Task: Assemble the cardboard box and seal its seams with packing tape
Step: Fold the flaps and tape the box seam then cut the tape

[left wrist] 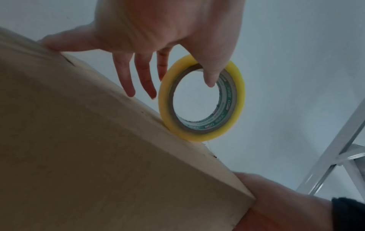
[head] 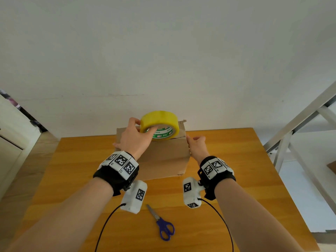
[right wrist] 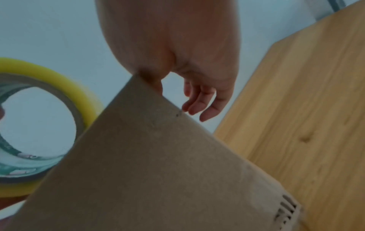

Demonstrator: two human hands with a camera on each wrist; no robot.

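From the head camera: the cardboard box (head: 163,157) stands on the wooden table (head: 236,170), up at twelve o'clock from the blue-handled scissors (head: 162,224). The left hand (head: 135,138) grips the yellow tape roll (head: 160,125), a finger hooked through the core and another on the outer rim, with the roll on the box top, probably to run tape along the seam. The right hand (head: 197,144) sits at the box's three o'clock top edge, thumb against the edge, likely bracing it.

Left wrist view: the thumb reaches into the roll's core (left wrist: 201,100), other fingers (left wrist: 126,75) extended and relaxed toward the cardboard, and the roll's rim touches the box edge (left wrist: 138,109).

Right wrist view: the thumb presses the box corner (right wrist: 150,96); the remaining fingers (right wrist: 199,103) hang loosely curled beyond the edge, holding nothing. The roll (right wrist: 59,87) shows at nine o'clock. Whether any tape is already stuck down, I can't tell.
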